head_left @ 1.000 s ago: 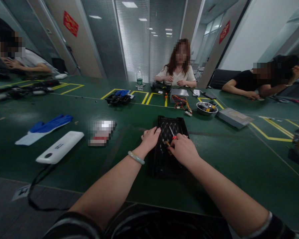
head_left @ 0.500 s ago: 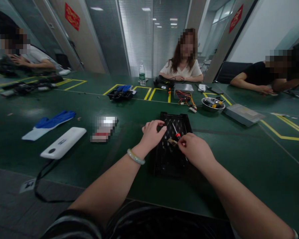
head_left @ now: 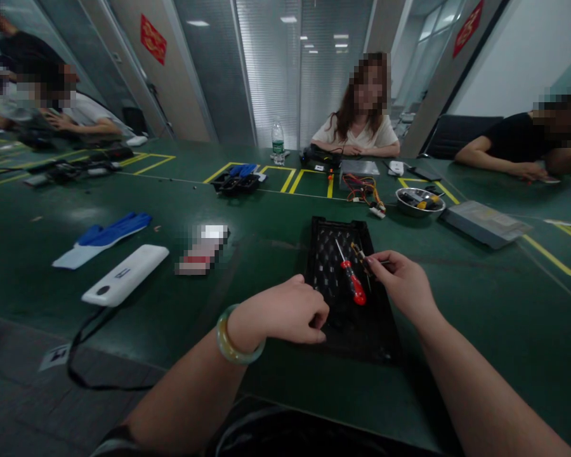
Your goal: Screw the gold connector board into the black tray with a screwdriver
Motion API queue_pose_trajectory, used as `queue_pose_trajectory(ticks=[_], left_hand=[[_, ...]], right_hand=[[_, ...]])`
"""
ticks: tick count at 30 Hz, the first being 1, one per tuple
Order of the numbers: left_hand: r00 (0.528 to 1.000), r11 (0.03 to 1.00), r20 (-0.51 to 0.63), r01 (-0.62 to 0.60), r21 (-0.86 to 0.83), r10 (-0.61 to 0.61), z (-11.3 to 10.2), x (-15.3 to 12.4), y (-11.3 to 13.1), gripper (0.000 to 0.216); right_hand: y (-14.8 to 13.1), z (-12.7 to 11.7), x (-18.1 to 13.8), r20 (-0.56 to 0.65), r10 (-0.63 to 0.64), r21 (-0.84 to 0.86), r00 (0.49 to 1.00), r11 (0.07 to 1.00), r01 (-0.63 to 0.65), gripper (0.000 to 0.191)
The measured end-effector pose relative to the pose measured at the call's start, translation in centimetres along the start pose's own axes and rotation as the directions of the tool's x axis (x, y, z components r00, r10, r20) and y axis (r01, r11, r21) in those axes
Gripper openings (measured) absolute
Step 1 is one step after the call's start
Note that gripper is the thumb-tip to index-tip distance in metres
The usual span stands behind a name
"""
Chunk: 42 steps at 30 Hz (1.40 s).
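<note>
A black tray point(head_left: 318, 279) with a patterned floor lies in front of me. Inside it rests a screwdriver point(head_left: 353, 283) with a red and black handle, its shaft pointing away from me. At the tray's right side, the fingertips of my right hand point(head_left: 406, 282) pinch a small brass-coloured metal piece point(head_left: 358, 251); its exact kind is unclear. My left hand point(head_left: 285, 311) hangs over the tray's left edge, fingers curled in and thumb near the index finger. Whatever it may hold is hidden.
To the left are a blue-and-white glove point(head_left: 107, 238), a white power bank point(head_left: 126, 274) with a black strap and a blurred-out flat item point(head_left: 203, 251). Farther off stand a metal bowl point(head_left: 419, 202) of parts, a grey metal cover point(head_left: 485, 223), coloured cables point(head_left: 366, 189) and a bottle point(head_left: 278, 143). Several people sit around.
My left hand has drawn back toward me and its fingers have curled. My right hand has shifted right with the brass-coloured piece, uncovering the screwdriver's handle. The view has turned slightly left.
</note>
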<state>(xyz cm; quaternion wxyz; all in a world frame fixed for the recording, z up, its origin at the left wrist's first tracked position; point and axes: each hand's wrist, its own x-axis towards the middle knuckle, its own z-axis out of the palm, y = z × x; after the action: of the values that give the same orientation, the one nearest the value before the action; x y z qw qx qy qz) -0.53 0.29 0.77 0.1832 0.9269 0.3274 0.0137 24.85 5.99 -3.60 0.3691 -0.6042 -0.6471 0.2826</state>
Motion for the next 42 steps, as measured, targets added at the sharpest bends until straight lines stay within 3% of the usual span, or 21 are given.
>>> queue_pose_trajectory(ticks=[7,12,23,29,31,35,42], left_hand=[[1.000,1.000,0.016,-0.004,0.008,0.004,0.0,-0.2,0.0,0.017],[0.999,0.994,-0.008,0.044,0.102,-0.043,0.4,-0.1,0.4,0.023],[0.996,0.996,-0.054,-0.063,0.064,0.067,0.9,1.1,-0.5,0.019],[0.967,0.986,-0.236,0.122,0.114,-0.093,0.3,1.6,-3.4,0.023],[0.962,0.983,-0.254,0.137,0.121,-0.103,0.4,1.8,-4.4,0.025],[0.950,0.989,-0.291,0.133,0.060,-0.110,1.1,2.5,-5.9,0.033],[0.857,0.961,-0.435,0.252,-0.110,-0.275,2.8,4.0,-7.2,0.039]], right_hand=[[-0.2,-0.2,-0.2,-0.048,-0.020,0.041,0.999,0.999,0.022,0.034],[-0.5,-0.3,-0.3,-0.067,-0.055,0.021,0.996,0.998,0.056,0.032],[-1.3,-0.3,-0.8,-0.056,-0.124,-0.024,0.991,0.992,0.123,0.028],[-2.7,-0.9,-1.5,0.056,-0.207,-0.069,0.977,0.975,0.211,0.020],[-3.7,-1.3,-2.3,0.172,-0.281,-0.091,0.944,0.950,0.299,0.015],[-5.8,-1.9,-3.9,0.401,-0.393,-0.112,0.827,0.875,0.470,0.008],[-6.3,-1.7,-5.3,0.646,-0.373,-0.159,0.666,0.787,0.595,0.007]])
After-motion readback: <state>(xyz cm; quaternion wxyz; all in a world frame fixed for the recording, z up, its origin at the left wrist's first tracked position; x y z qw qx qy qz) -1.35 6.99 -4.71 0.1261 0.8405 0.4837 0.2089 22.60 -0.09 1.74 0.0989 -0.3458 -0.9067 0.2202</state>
